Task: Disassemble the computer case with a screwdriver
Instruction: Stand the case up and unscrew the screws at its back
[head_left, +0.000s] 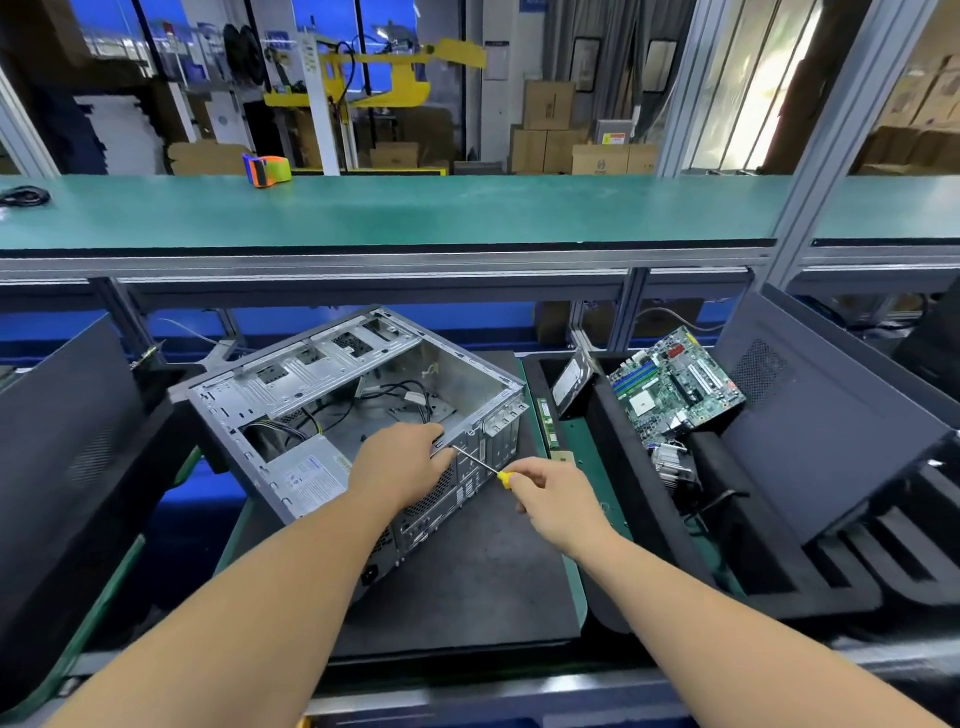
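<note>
The open computer case lies on its side on the black mat, angled toward the mat's far left corner. The left hand grips the case's rear top rim. The right hand is closed around the yellow-handled screwdriver, its tip touching that rim just beside the left fingers.

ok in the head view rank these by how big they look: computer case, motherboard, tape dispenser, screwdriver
1. computer case, by far the largest.
2. motherboard.
3 and 4. screwdriver and tape dispenser look close; the dispenser sits much farther away and the right hand hides most of the screwdriver's handle, so I won't rank them.
</note>
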